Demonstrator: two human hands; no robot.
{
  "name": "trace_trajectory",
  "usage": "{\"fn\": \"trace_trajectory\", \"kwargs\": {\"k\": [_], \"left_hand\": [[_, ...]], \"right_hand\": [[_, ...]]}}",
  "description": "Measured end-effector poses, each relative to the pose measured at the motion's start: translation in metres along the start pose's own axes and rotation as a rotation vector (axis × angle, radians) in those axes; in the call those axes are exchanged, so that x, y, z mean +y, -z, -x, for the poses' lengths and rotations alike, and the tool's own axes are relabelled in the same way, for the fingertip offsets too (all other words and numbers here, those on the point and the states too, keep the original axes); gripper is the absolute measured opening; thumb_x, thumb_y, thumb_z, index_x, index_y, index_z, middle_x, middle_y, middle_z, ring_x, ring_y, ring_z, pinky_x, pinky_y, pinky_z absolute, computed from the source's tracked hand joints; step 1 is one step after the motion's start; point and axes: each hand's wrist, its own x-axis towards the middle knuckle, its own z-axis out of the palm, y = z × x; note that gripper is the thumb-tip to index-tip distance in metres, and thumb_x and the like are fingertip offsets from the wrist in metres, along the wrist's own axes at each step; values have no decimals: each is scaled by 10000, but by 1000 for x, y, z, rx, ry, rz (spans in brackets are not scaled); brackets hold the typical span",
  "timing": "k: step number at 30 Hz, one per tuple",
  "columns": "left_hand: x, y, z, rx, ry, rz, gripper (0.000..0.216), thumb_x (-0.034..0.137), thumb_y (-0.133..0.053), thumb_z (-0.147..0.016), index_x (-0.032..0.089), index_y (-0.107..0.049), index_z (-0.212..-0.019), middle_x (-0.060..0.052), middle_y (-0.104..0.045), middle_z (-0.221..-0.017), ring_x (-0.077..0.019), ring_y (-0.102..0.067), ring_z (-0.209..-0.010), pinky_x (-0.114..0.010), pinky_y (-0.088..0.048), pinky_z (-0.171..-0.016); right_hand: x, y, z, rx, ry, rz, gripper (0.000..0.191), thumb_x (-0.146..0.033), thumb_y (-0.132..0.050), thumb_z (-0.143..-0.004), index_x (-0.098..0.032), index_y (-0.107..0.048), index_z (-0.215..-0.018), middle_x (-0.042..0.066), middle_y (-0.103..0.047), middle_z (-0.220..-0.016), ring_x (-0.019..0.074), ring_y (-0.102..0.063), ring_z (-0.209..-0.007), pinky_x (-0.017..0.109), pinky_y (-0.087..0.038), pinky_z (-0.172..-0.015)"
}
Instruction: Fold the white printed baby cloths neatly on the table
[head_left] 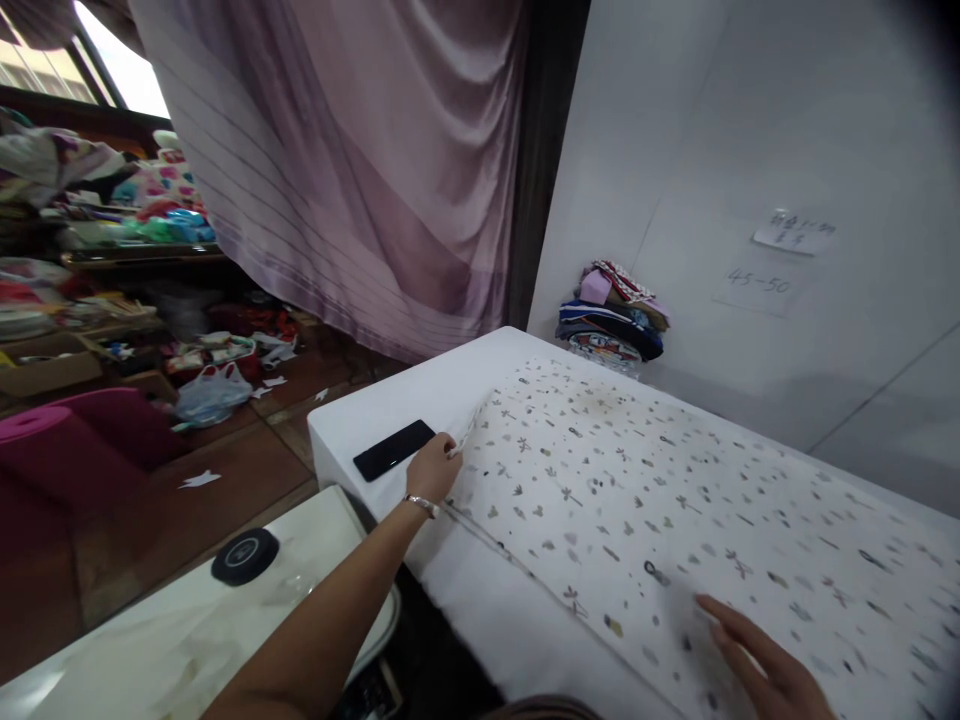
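A white cloth with a scattered print (600,490) lies spread over the white-covered desk (424,388), taking up most of its top from near the far corner by the curtain toward the right. A strip along the desk's left end is left uncovered. One printed edge of the cloth runs slantwise alongside the desk's near edge.

The left hand (433,468) is at the cloth's left border, close to the desk's near left corner; its grip is closed on a pinch of the fabric, which rises in a small fold from the fingers. A silvery bracelet (421,505) circles that wrist. The right hand (772,665) is over the cloth toward the near right, its grip loose and wide with the fingers reaching forward; it is somewhat blurred, so whether the fingertips touch the fabric I cannot tell.

Just beside the left hand, a black phone (394,450) lies flat near the desk's left corner. Beyond the desk's far edge, against the pale wall (712,130), stands a pile of folded fabrics (611,315). A mauve curtain (375,170) hangs past the left end. Below the near left corner, a black round object (245,556) sits on another white surface (112,665).
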Motion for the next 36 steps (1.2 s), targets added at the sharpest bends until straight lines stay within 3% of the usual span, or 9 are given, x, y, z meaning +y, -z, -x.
{"fn": "trace_trajectory", "kwargs": {"k": [3, 7, 14, 19, 22, 24, 26, 29, 36], "left_hand": [[5, -7, 10, 5, -57, 27, 128, 264, -503, -739, 224, -570, -841, -8, -635, -844, -160, -570, -756, -255, -359, -605], [10, -15, 24, 10, -152, 71, 190, 208, -497, -744, 218, -566, -921, -15, -623, -928, -156, -572, -824, -258, -394, -676], [19, -27, 44, 8, -286, 156, 216, 161, -468, -751, 221, -557, -939, -23, -616, -937, -158, -573, -866, -268, -427, -756], [24, -36, 53, -79, -275, 250, 374, 206, -497, -754, 230, -514, -1127, -43, -624, -1033, -177, -582, -923, -303, -440, -815], [23, -38, 51, -270, -244, 365, 614, 151, -494, -712, 231, -365, -1306, -19, -659, -947, -154, -613, -819, -283, -469, -765], [21, -37, 41, -403, -219, 443, 614, 125, -480, -690, 227, -394, -1288, 9, -675, -849, -134, -618, -726, -256, -483, -707], [22, -35, 20, -416, -198, 459, 474, 148, -479, -701, 215, -514, -1169, 8, -682, -846, -126, -617, -697, -247, -486, -689], [32, -33, -28, -269, -196, 319, 276, 244, -489, -758, 194, -616, -999, -14, -680, -908, -132, -617, -734, -245, -471, -714], [86, -64, -141, -268, -121, 38, 220, 363, -548, -760, 176, -648, -817, -72, -685, -915, -192, -611, -883, -260, -435, -731]], "right_hand": [[-82, -38, -20, -232, 12, -336, 398, -610, -549, -693, -347, -704, -949, 39, -659, -1076, 316, -539, -1100, 441, -405, -983], [-167, -84, -44, -489, -7, -742, 443, -496, -645, -703, -180, -659, -1013, 111, -667, -1014, 264, -616, -942, 430, -481, -856], [-238, -162, -70, -768, -200, -1170, 377, -442, -663, -721, -150, -599, -951, 95, -639, -968, 169, -616, -795, 323, -491, -709], [-253, -181, -71, -777, -228, -1265, 346, -439, -639, -731, -143, -598, -905, 56, -657, -848, 151, -601, -738, 262, -463, -637], [-247, -182, -72, -731, -208, -1245, 364, -395, -686, -688, -140, -601, -932, 62, -667, -861, 165, -612, -760, 262, -464, -643], [-240, -184, -74, -719, -212, -1222, 386, -383, -688, -681, -133, -592, -958, 76, -669, -861, 176, -627, -731, 285, -476, -643], [-235, -188, -76, -712, -226, -1193, 384, -375, -666, -694, -137, -568, -979, 84, -666, -856, 183, -642, -689, 303, -487, -622], [-232, -195, -77, -697, -231, -1135, 349, -368, -631, -710, -143, -538, -960, 94, -660, -848, 185, -651, -637, 294, -489, -552], [-237, -198, -78, -708, -207, -997, 218, -383, -518, -751, -190, -518, -851, -9, -669, -671, 159, -632, -505, 202, -420, -403]]}}
